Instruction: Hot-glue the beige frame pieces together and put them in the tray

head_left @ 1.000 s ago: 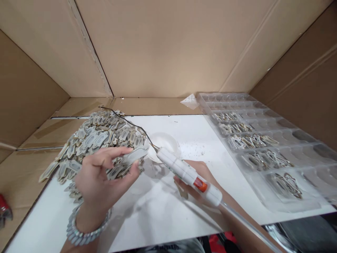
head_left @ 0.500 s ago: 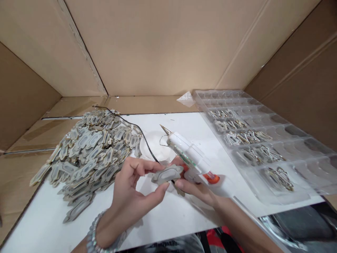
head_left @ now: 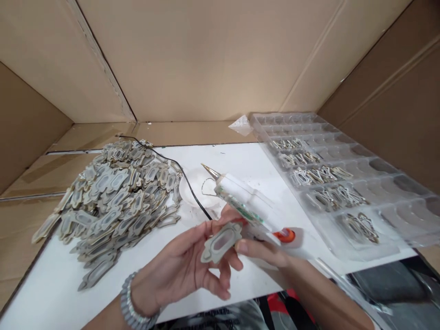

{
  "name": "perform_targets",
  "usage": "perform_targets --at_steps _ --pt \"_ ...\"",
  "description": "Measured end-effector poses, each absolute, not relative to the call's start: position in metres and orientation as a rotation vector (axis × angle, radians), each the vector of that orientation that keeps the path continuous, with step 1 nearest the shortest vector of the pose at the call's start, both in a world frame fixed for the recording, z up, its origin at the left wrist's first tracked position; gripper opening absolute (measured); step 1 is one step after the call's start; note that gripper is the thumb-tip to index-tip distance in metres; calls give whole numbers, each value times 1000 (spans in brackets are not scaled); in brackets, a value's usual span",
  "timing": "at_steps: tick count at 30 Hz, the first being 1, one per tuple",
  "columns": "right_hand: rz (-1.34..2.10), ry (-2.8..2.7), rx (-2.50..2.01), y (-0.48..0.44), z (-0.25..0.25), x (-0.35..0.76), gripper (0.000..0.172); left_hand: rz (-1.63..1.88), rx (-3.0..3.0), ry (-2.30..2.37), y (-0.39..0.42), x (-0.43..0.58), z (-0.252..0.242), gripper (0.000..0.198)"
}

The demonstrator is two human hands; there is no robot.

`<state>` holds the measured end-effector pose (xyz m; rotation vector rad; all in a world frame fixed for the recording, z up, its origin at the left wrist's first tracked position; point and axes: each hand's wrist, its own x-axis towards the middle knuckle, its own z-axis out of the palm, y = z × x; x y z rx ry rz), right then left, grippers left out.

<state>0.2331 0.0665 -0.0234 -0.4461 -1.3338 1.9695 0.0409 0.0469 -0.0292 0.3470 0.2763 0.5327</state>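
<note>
A small grey ornate frame piece (head_left: 222, 243) with an oval opening is tilted between my hands. My left hand (head_left: 182, 259) is beneath and behind it, palm turned upward and fingers curled around its edge. My right thumb touches the right end of the same piece. My right hand (head_left: 254, 251) also grips a hot glue gun (head_left: 240, 195), which has a whitish body, a metal nozzle pointing up and left, and an orange part at the back. Its handle is mostly hidden by my hands.
A large heap of similar grey frames (head_left: 113, 206) covers the left side. A clear compartment tray (head_left: 343, 158) with metallic frames stands at right. Behind the hands lie a round white dish (head_left: 192, 195) and a black cord (head_left: 178, 165). Cardboard walls (head_left: 206, 64) enclose the table.
My left hand has rotated from a pinch with the thumb below to a palm-up hold. The frame piece has turned and tilted more steeply. The glue gun stays in my right hand.
</note>
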Motion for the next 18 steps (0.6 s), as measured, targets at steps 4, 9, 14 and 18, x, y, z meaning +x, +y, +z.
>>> perform_targets --at_steps 4,9,14,18 --pt "1801 -1553 -649 70 -15 240 28 537 246 180 42 43 -36 29" --pt "1588 -1729 -788 72 -11 241 39 541 215 189 41 41 -32 23" --pt "1515 -1578 -894 69 -21 240 46 720 418 410 47 32 -26 43" --pt "1418 -1603 -938 68 -23 242 35 1108 775 712 58 17 -22 49"
